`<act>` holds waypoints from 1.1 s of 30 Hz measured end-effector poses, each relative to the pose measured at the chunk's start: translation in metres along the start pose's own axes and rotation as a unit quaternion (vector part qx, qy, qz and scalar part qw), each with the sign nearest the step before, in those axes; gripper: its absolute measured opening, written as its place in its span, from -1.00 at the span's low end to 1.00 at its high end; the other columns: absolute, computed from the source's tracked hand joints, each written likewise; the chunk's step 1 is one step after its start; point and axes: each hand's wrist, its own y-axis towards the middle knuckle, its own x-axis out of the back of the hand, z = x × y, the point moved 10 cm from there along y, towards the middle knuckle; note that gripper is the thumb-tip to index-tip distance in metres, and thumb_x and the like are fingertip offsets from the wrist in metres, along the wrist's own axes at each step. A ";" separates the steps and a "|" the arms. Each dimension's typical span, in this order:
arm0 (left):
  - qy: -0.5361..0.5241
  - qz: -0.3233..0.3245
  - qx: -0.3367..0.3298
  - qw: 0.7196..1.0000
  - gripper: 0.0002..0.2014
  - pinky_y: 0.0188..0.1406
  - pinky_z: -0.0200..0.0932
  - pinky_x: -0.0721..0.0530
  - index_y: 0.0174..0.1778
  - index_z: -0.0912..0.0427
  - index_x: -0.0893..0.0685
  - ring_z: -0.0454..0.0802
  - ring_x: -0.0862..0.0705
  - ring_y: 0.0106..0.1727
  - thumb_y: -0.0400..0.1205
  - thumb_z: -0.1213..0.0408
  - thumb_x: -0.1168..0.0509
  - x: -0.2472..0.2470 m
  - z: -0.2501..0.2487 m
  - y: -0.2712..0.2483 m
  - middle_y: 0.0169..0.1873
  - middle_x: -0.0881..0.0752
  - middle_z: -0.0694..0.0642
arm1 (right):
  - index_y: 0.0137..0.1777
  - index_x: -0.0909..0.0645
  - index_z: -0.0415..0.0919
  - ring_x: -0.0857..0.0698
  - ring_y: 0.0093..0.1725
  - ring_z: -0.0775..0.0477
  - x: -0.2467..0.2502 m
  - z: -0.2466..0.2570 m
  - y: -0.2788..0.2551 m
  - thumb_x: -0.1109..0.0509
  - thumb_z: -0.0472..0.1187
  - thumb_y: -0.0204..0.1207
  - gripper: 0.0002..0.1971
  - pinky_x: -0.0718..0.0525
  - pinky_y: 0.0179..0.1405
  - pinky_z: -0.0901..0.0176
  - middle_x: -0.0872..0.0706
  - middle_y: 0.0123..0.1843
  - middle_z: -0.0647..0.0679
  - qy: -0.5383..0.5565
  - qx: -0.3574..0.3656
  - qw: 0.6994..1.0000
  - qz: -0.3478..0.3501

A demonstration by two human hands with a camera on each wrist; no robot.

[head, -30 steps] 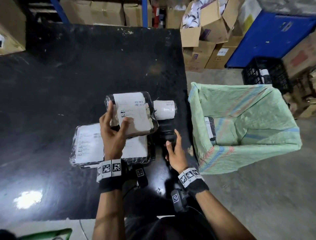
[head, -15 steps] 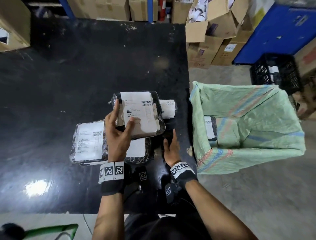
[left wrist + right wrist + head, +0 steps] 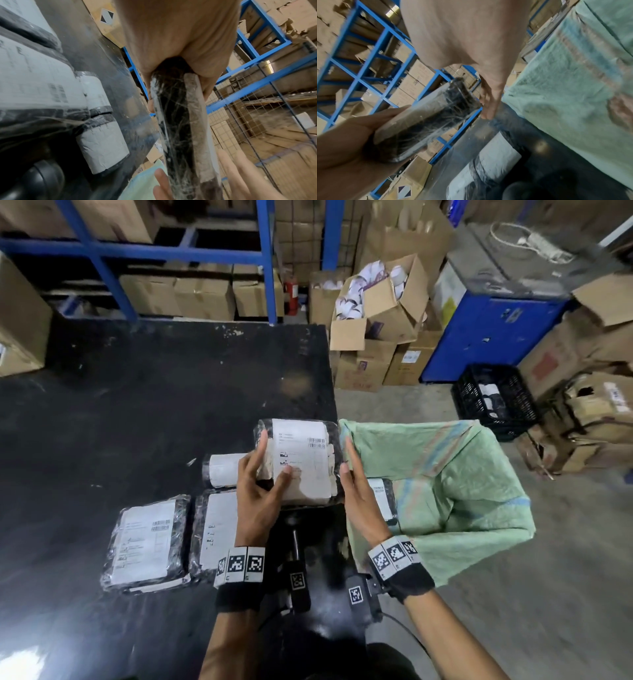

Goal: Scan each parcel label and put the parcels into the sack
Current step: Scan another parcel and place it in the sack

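Head view: the left hand (image 3: 255, 501) grips a wrapped parcel (image 3: 301, 462) above the counter (image 3: 137, 412); the right hand (image 3: 359, 501) is flat-fingered beside it, holding nothing. Next, likely, it drops into the green sack (image 3: 479, 494) at right.

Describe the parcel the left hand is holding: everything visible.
The held parcel is a flat, thick-edged rectangular packet: dark contents under crinkled clear plastic wrap, with a brown cardboard-like layer beneath a white printed label bearing barcodes. It is lifted off the black table, label facing up, next to the rim of the green sack. The left hand grips its near-left corner, thumb on the label, fingers along the edge and below. The right hand lies with straight fingers by its right edge; contact is unclear.
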 end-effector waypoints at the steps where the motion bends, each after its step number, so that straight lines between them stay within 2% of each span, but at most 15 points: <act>1: 0.001 0.007 -0.004 1.000 -0.32 0.45 -0.12 -0.71 0.71 0.00 -0.48 -0.23 -0.62 0.47 0.66 0.36 -0.51 -0.009 -0.004 0.000 0.45 -0.54 0.08 | 0.74 -0.06 0.24 -0.08 0.71 0.35 0.006 0.004 0.001 -0.05 0.06 0.80 -0.46 -0.09 0.76 0.01 -0.12 0.74 0.36 0.002 0.003 1.000 0.002; 3: 0.006 0.021 -0.016 1.000 -0.33 0.48 -0.07 -0.70 0.70 -0.05 -0.49 -0.23 -0.60 0.50 0.66 0.32 -0.51 -0.026 -0.010 0.001 0.46 -0.54 0.04 | 0.75 -0.05 0.23 -0.16 0.71 0.19 0.015 0.010 0.003 -0.12 0.05 0.78 -0.43 -0.19 0.73 -0.10 -0.20 0.75 0.14 -0.003 0.011 1.000 0.004; 5: 0.009 0.037 -0.019 0.999 -0.33 0.50 0.05 -0.69 0.69 -0.15 -0.49 -0.12 -0.60 0.53 0.66 0.25 -0.53 -0.042 -0.011 0.003 0.44 -0.54 0.05 | 0.76 -0.06 0.14 -0.14 0.72 0.26 0.027 0.013 0.005 -0.17 0.03 0.77 -0.40 -0.17 0.75 -0.09 -0.17 0.76 0.23 -0.008 0.026 1.000 -0.002; 7: 0.014 0.049 -0.018 0.999 -0.32 0.53 0.12 -0.66 0.68 -0.20 -0.49 -0.09 -0.59 0.53 0.63 0.13 -0.55 -0.058 -0.011 0.005 0.43 -0.54 0.03 | 0.76 -0.09 0.10 -0.12 0.69 0.38 0.040 0.012 0.005 -0.19 -0.01 0.77 -0.40 -0.16 0.75 0.07 -0.15 0.73 0.34 -0.007 0.031 0.999 -0.011; 9: 0.014 0.061 -0.018 0.998 -0.29 0.53 0.13 -0.66 0.69 -0.18 -0.49 -0.09 -0.59 0.54 0.58 0.04 -0.53 -0.075 -0.013 0.005 0.44 -0.53 0.01 | 0.75 -0.09 0.15 -0.16 0.66 0.44 0.055 0.007 0.006 -0.18 0.00 0.77 -0.41 -0.22 0.69 0.25 -0.18 0.70 0.42 -0.005 0.022 1.000 -0.014; 12: 0.007 0.072 -0.004 0.997 -0.32 0.49 0.02 -0.70 0.71 -0.07 -0.46 -0.20 -0.60 0.48 0.66 0.26 -0.53 -0.102 -0.010 0.002 0.42 -0.51 0.02 | 0.75 -0.08 0.17 -0.15 0.52 0.69 0.078 0.004 0.005 -0.17 -0.01 0.78 -0.41 -0.22 0.47 0.67 -0.15 0.56 0.65 -0.018 0.019 0.999 -0.018; 13: 0.006 0.075 0.002 0.997 -0.32 0.48 0.01 -0.70 0.71 -0.05 -0.45 -0.25 -0.59 0.46 0.68 0.32 -0.50 -0.111 -0.008 0.000 0.41 -0.51 0.01 | 0.76 -0.07 0.13 -0.13 0.47 0.77 0.086 0.002 0.006 -0.17 -0.04 0.78 -0.41 -0.19 0.39 0.77 -0.14 0.51 0.68 -0.028 0.017 0.999 -0.022; 15: 0.012 0.081 0.010 0.997 -0.33 0.49 0.09 -0.70 0.72 -0.03 -0.44 -0.24 -0.58 0.48 0.69 0.27 -0.50 -0.129 0.001 -0.003 0.42 -0.51 -0.07 | 0.76 -0.07 0.05 -0.13 0.41 0.83 0.103 -0.005 0.007 -0.16 -0.08 0.79 -0.41 -0.18 0.30 0.82 -0.14 0.47 0.72 -0.048 0.015 0.998 -0.033; 17: 0.023 0.087 0.009 0.996 -0.30 0.52 0.18 -0.66 0.73 -0.05 -0.44 -0.22 -0.55 0.53 0.65 0.09 -0.49 -0.146 0.010 -0.007 0.44 -0.51 -0.19 | 0.76 -0.07 0.09 -0.16 0.40 0.83 0.121 -0.017 0.008 -0.16 -0.05 0.79 -0.41 -0.19 0.27 0.81 -0.14 0.41 0.85 -0.066 0.010 0.997 -0.046; 19: 0.023 0.092 0.014 0.995 -0.27 0.51 0.29 -0.65 0.72 -0.12 -0.44 -0.20 -0.53 0.57 0.60 -0.06 -0.47 -0.163 0.020 -0.012 0.47 -0.52 -0.23 | 0.76 -0.07 0.16 -0.15 0.45 0.77 0.138 -0.029 0.007 -0.16 -0.02 0.78 -0.42 -0.17 0.33 0.76 -0.12 0.41 0.89 -0.063 0.000 0.997 -0.051; 22: 0.065 0.099 0.002 0.993 -0.25 0.58 0.25 -0.60 0.76 -0.11 -0.38 -0.27 -0.51 0.58 0.63 -0.09 -0.43 -0.189 0.026 -0.015 0.51 -0.51 -0.24 | 0.74 -0.10 0.23 -0.14 0.62 0.52 0.163 -0.041 0.007 -0.19 0.00 0.77 -0.42 -0.15 0.54 0.51 -0.15 0.61 0.60 -0.030 -0.025 0.998 -0.042; 25: 0.139 0.129 -0.010 0.982 -0.23 0.67 0.16 -0.49 0.80 -0.04 -0.29 -0.10 -0.47 0.66 0.67 -0.19 -0.29 -0.219 0.029 -0.015 0.66 -0.48 -0.02 | 0.74 -0.14 0.15 -0.15 0.67 0.37 0.189 -0.058 0.015 -0.22 -0.07 0.76 -0.42 -0.15 0.64 0.34 -0.19 0.72 0.31 -0.010 -0.046 0.998 -0.033; 28: 0.236 0.146 0.001 0.961 -0.28 0.66 0.16 -0.46 0.80 -0.10 -0.29 0.09 -0.44 0.68 0.70 -0.28 -0.11 -0.232 0.040 -0.014 0.68 -0.46 0.10 | 0.74 -0.15 0.15 -0.16 0.72 0.18 0.217 -0.082 0.031 -0.24 -0.11 0.76 -0.40 -0.14 0.72 0.11 -0.17 0.73 0.26 -0.023 -0.073 0.997 -0.027; 30: 0.312 0.149 -0.001 0.938 -0.30 0.63 0.24 -0.43 0.78 0.03 -0.35 0.29 -0.38 0.68 0.70 -0.15 -0.13 -0.230 0.048 -0.014 0.66 -0.46 0.28 | 0.74 -0.14 0.17 -0.15 0.73 0.11 0.236 -0.103 0.042 -0.24 -0.14 0.76 -0.40 -0.13 0.72 0.05 -0.16 0.74 0.21 -0.046 -0.114 0.992 -0.020; 33: 0.413 0.138 -0.050 0.899 -0.29 0.50 0.52 -0.55 0.66 0.37 -0.47 0.65 -0.48 0.56 0.64 0.02 -0.15 -0.223 0.063 -0.016 0.53 -0.52 0.59 | 0.74 -0.14 0.18 -0.18 0.73 0.01 0.259 -0.135 0.058 -0.24 -0.16 0.76 -0.39 -0.16 0.70 0.03 -0.18 0.75 0.13 -0.085 -0.177 0.980 -0.011</act>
